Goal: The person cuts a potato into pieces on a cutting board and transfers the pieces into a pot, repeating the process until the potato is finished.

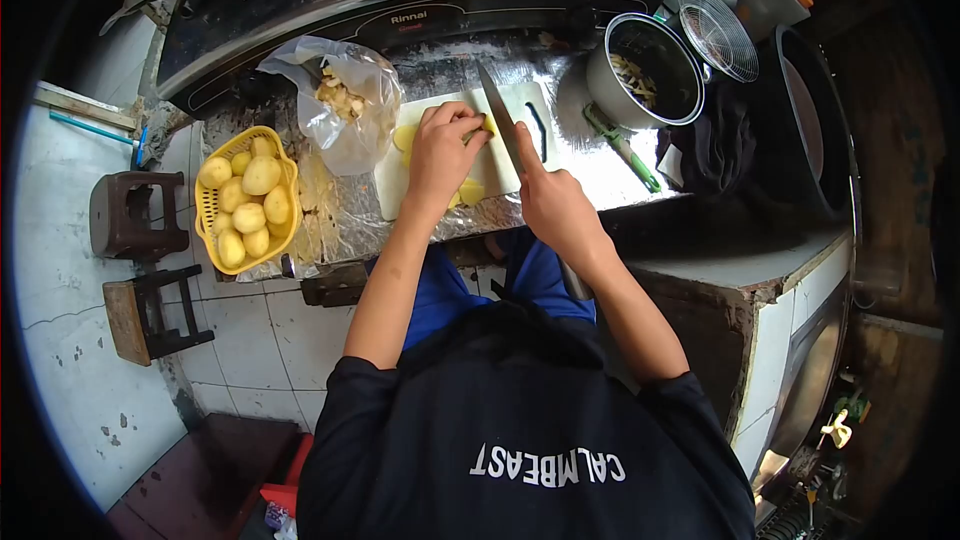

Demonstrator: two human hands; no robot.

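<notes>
My right hand (562, 212) is closed round the handle of a large kitchen knife (500, 110), its blade pointing away from me over a white cutting board (392, 198). Just left of the blade, my left hand (446, 152) has its fingers curled down on a piece of potato (488, 125), partly hidden under the fingertips. Flat yellow potato slices (469, 193) lie on the board by my left wrist, with more (404, 137) beyond its other side.
A yellow basket (204, 210) of peeled potatoes and a plastic bag (318, 130) of scraps stand left. On the right are a metal pot (600, 90) holding potato strips, a green-handled tool (630, 155), a wire strainer (718, 32) and dark cloth (722, 140). A stove (430, 15) stands behind.
</notes>
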